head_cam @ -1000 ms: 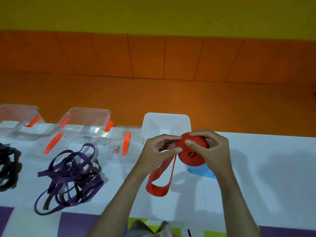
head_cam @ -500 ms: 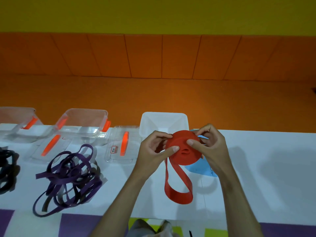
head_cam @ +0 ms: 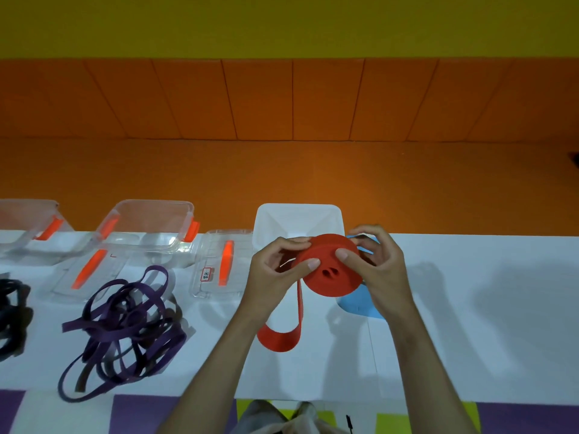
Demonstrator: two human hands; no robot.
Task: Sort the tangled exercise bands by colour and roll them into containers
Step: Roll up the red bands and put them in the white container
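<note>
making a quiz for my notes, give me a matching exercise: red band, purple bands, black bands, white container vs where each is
1. red band
2. purple bands
3. black bands
4. white container

a. tangled heap on the table, fully in view
b. cut off by the picture's left edge
c. part rolled, gripped by left hand and right hand
d. just behind the hands

Pairs: 1-c, 2-a, 3-b, 4-d

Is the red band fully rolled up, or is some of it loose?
Partly rolled. The left hand and right hand hold a thick red coil, and a loose loop hangs below it.
</note>
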